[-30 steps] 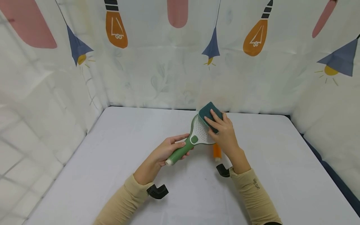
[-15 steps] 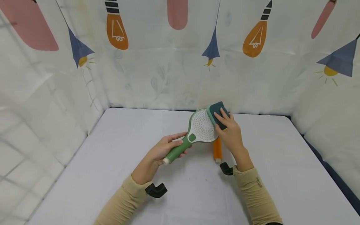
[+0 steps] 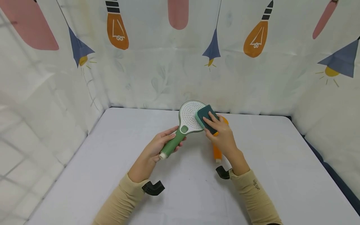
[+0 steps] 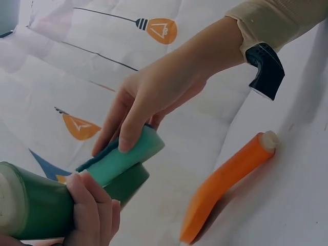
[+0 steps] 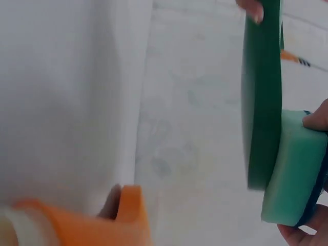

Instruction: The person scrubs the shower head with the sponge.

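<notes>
Nearest, the white table [image 3: 84, 175] shows bare cloth between the two sleeved forearms and on out to both side edges, with wide free room left and right of the hands. Just beyond, the left hand [image 3: 157, 148] has its fingers curled round the green handle of the shower head [image 3: 187, 120], which is held up off the table with its white perforated face tilted toward the person. On its right rim, the right hand [image 3: 222, 136] pinches the sponge [image 3: 205, 117] between thumb and fingers and presses its pale green side flat to the face. Below that hand, an orange shower head [image 3: 217, 151] lies on the table, touching neither hand. Farther back, the table's far edge meets the curtain [image 3: 157, 62] printed with bulbs, close behind the raised head.
</notes>
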{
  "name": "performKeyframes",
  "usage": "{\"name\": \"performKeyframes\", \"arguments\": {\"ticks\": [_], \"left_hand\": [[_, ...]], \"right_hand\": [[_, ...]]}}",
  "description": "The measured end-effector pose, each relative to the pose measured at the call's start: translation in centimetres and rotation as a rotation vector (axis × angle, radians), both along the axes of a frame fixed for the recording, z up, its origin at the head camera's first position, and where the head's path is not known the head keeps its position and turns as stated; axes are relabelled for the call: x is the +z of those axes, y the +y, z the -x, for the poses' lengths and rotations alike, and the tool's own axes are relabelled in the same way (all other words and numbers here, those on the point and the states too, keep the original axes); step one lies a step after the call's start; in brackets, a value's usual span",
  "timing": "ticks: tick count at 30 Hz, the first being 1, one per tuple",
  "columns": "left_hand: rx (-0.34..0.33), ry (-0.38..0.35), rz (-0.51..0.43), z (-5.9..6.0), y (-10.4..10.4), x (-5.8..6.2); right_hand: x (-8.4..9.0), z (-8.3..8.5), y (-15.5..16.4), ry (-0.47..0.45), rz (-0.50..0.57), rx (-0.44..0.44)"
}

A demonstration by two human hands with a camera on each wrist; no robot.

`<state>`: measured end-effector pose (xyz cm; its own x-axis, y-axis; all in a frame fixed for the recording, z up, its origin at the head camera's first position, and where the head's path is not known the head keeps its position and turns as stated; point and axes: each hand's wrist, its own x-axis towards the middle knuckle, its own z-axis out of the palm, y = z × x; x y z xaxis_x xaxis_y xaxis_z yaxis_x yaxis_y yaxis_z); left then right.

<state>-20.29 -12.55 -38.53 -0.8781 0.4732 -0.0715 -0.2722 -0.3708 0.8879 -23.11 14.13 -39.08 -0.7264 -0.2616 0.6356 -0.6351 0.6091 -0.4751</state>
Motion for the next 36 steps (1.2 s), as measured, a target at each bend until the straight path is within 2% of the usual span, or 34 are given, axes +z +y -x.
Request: {"name": "performKeyframes", "arguments": {"ticks": [8,11,15,19,22,27,32,36], "left_hand": [[0.017,-0.034,0.017,0.0,0.3,-0.1],[0.024,-0.036,0.025,0.0,0.4,0.0],[0.036,-0.022,0.015,0.0,0.2,0.2],[0.052,-0.013,0.008,-0.2,0.0,0.6],[0.050,-0.011,0.006,-0.2,-0.1,0.6],[0.006,-0.019,0.027,-0.1,0.3,0.4],[-0.040,-0.014,0.078,-0.2,0.7,0.0],[-0.100,-0.006,0.111,-0.3,1.0,-0.4]], "right_hand": [[-0.2,-1.7,-2.9,0.137,-0.100,0.184],[-0.3,-1.6,-2.9,0.173,-0.105,0.211],[-0.5,-0.5,-1.6,0.218,-0.086,0.160],[-0.7,0.7,0.2,0.223,-0.063,0.086],[-0.9,1.2,1.2,0.181,-0.035,0.001],[-1.1,1.6,2.4,0.096,0.030,-0.122],[-1.1,1.7,2.4,0.031,0.062,-0.152],[-0.8,1.4,1.7,0.019,0.072,-0.143]]}}
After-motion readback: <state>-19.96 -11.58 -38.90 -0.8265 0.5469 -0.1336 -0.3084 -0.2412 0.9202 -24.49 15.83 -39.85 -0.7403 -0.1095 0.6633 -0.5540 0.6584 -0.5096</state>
